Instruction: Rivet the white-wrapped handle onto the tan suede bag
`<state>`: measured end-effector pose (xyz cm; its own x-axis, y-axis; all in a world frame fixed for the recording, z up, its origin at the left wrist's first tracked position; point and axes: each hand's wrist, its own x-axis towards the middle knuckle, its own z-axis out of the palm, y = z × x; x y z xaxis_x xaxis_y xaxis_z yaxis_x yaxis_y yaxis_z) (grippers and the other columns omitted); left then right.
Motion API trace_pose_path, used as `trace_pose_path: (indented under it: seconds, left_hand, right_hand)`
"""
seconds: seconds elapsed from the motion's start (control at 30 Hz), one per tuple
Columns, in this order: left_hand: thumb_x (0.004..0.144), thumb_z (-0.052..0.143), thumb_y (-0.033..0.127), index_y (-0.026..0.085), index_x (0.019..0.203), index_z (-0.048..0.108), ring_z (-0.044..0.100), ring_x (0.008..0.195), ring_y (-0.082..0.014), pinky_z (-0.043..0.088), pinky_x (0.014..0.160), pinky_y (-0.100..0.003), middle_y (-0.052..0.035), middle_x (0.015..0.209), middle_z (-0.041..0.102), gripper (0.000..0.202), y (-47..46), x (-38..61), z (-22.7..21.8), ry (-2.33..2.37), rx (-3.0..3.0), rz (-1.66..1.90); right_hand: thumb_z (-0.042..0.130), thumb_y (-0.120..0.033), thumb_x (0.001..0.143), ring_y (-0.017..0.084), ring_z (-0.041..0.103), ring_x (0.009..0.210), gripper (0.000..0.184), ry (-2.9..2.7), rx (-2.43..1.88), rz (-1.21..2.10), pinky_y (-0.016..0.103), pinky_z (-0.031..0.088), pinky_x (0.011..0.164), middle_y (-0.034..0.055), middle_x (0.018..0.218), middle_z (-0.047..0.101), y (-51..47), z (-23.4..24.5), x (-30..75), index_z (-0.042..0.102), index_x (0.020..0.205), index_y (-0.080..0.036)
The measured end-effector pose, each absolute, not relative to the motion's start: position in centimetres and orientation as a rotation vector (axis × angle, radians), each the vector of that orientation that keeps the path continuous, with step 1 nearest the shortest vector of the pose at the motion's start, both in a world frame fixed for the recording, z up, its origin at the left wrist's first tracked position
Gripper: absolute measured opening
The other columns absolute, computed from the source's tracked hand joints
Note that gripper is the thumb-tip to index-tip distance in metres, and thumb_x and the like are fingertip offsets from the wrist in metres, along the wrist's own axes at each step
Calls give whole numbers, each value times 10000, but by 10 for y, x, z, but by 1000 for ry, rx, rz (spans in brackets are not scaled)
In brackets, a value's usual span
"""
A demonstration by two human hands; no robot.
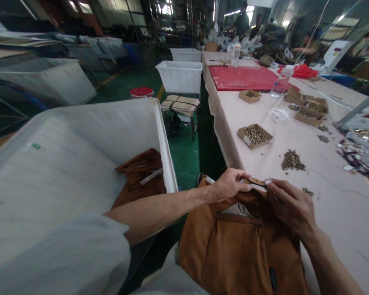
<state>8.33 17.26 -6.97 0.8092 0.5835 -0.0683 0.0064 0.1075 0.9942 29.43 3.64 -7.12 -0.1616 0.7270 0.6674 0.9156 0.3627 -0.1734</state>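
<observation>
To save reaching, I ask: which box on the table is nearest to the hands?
The box of shiny pieces, left of the loose pile; other boxes stand farther back.

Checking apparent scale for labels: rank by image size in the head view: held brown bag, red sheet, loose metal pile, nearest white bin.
1. Nearest white bin
2. Held brown bag
3. Red sheet
4. Loose metal pile

Nearness to the camera enlarges the first two.
</observation>
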Motion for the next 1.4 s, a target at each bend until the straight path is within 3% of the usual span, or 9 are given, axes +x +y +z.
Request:
trace_pose_path:
  seconds: [0.2,0.37,0.53,0.7,0.8,0.9,1.23,1.3,1.4]
  left_hand:
    - [727,869,461,87,854,738,488,602,-90,328,564,-245,-34,716,621,416,178,82,-66,441,1134,292]
    - [673,912,451,81,859,743,482,577,-84,299,534,-245,-35,707,621,448,179,81,-71,433,1086,258]
    - [679,919,398,61,875,751,481,586,-77,297,538,-236,-42,717,640,424,178,83,-67,469,1138,345]
    - [708,896,335,67,876,743,483,583,-66,299,543,-212,-18,691,639,351,178,87,-59,515,1185,407]
    - [686,899,343,67,886,751,524,637,-85,341,580,-211,-31,748,670,372,176,90,-58,526,1235,457]
    - [685,890,363,69,872,756,551,661,-103,377,602,-217,-36,752,681,374,172,91,-56,545,1278,458]
    - [694,867,356,86,850,773,616,685,-141,440,631,-232,-76,799,736,327,171,92,-64,566,1306,472]
    - [694,862,370,89,872,780,615,684,-144,442,626,-233,-72,798,733,343,170,90,-66,571,1330,472]
    - [675,856,391,86,889,788,592,663,-140,423,598,-229,-54,761,712,379,168,85,-68,578,1362,471]
  right_hand:
    - [663,-152,962,202,743,901,244,-1907,-1419,-250,306,611,758,86,1120,749,37,-71,294,722,1179,-249]
    - [676,-173,948,212,735,962,253,-1852,-1360,97,309,612,780,93,1160,731,35,-57,298,737,1182,-247]
    - [740,-320,901,284,712,1088,334,-1651,-1481,408,410,593,923,112,1227,730,28,-50,354,739,1224,-234]
    - [701,-403,853,255,733,798,370,-1231,-2050,116,366,581,728,130,1002,785,8,-67,445,777,1110,-148]
    - [705,-396,804,253,704,676,331,-1226,-2199,156,348,534,629,107,804,776,-3,-79,477,811,965,-127]
    - [695,-441,828,249,705,676,347,-1270,-2242,252,317,517,593,91,769,765,-5,-92,483,809,913,-125]
    - [667,-390,1003,247,673,1043,308,-1369,-2390,355,374,606,855,75,1277,657,-2,-119,474,681,1216,-168]
    - [658,-406,1008,215,680,971,296,-1401,-2414,387,350,603,816,66,1198,678,-5,-122,477,685,1174,-162]
    - [663,-415,977,162,638,694,284,-1464,-2428,452,289,531,640,24,840,691,-6,-127,482,701,974,-134]
